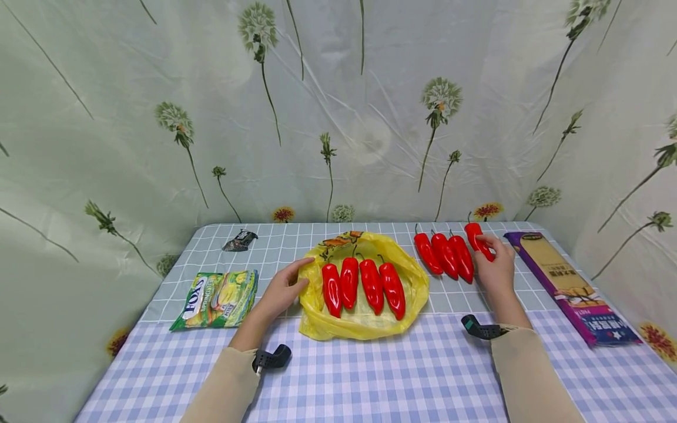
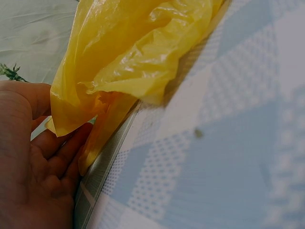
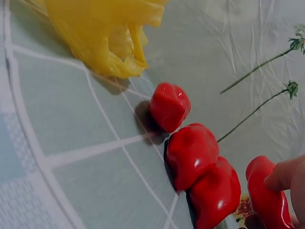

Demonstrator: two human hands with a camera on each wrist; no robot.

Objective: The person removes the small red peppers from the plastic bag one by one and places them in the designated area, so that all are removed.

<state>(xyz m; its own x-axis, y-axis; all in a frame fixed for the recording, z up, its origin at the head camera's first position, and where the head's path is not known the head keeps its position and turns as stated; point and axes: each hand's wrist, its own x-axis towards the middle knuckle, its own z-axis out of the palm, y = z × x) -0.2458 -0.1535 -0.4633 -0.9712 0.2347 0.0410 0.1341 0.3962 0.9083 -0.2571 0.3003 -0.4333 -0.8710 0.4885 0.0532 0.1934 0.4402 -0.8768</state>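
Observation:
A yellow plastic bag (image 1: 351,332) lies spread wide, with several red peppers (image 1: 371,286) side by side in it. My left hand (image 1: 281,288) holds the bag's left rim; the left wrist view shows thin yellow plastic (image 2: 71,102) by its thumb and fingers. At the back right, my right hand (image 1: 496,263) pinches another red pepper (image 1: 473,232) between thumb and fingers, its stem end pointing away. Just left of that hand lie three more red peppers (image 1: 444,254) in a row. In the right wrist view the gripped pepper (image 3: 265,193) shows at the lower right corner.
A green FOX'S candy packet (image 1: 219,299) lies left of the bag, with a small black wrapper (image 1: 240,241) behind it. On the right is a long purple and tan package (image 1: 568,282). A floral curtain (image 1: 370,129) hangs behind the table's back edge.

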